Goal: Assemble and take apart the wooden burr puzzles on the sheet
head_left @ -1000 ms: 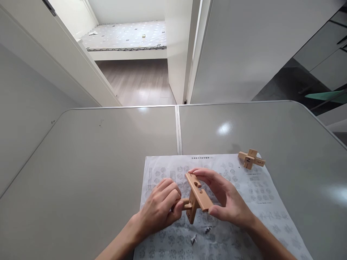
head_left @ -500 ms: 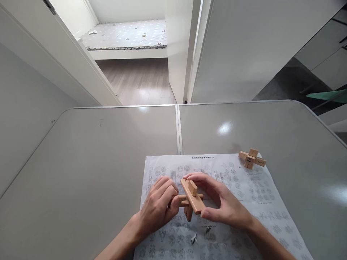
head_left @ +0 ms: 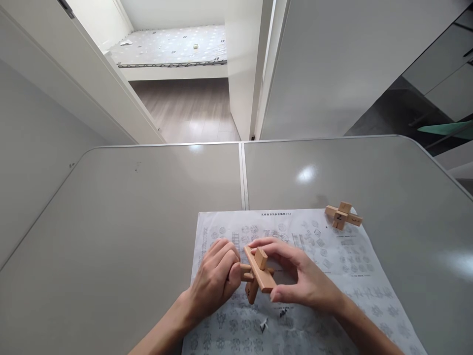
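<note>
Between my two hands is a partly joined wooden interlocking puzzle (head_left: 263,277), held above the printed sheet. Its flat plank slants across the front, with a short block poking through the plank. Two thin rods stick out to the left, and my left hand (head_left: 217,276) is closed around their ends. A lower piece with a dark mark hangs beneath the plank. My right hand (head_left: 301,276) grips the plank by its ends, fingers at the far end and thumb at the near end. The rod ends inside my left fist are hidden.
The printed diagram sheet (head_left: 218,340) lies on the grey folding table (head_left: 129,236). On the sheet's far right corner sits a cross-shaped wooden puzzle (head_left: 340,217). Small paper scraps (head_left: 263,325) lie near the front. A seam (head_left: 243,172) runs across the tabletop.
The wooden puzzle has shifted slightly left with both hands, and its lower piece has swung a little to the left. The cross-shaped puzzle stays put.
</note>
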A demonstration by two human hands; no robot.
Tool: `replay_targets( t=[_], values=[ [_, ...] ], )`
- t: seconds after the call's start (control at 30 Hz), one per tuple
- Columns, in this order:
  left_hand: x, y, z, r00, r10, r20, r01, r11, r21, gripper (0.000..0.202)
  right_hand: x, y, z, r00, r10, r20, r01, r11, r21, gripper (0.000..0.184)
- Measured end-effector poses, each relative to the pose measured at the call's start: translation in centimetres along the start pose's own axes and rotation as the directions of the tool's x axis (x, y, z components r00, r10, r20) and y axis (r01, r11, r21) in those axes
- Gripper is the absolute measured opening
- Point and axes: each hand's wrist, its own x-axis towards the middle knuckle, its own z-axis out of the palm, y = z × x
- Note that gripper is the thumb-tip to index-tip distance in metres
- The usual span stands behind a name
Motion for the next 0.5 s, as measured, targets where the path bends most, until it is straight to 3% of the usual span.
replay_targets(
  t=[0.27,0.5],
  values=[
    [-0.3,-0.3,0.2,0.997,-0.002,-0.074,0.001,1.000,-0.018,0.037,0.1,-0.2,1.0,1.000,0.020,0.014,-0.021,0.999,0.031,0.059],
    [0.0,-0.2,0.1,1.000,0.018,0.006,-0.017,0.999,-0.034,0.035,0.1,0.0,2.2,0.997,0.077,-0.013,-0.076,0.991,0.109,0.077]
  ],
)
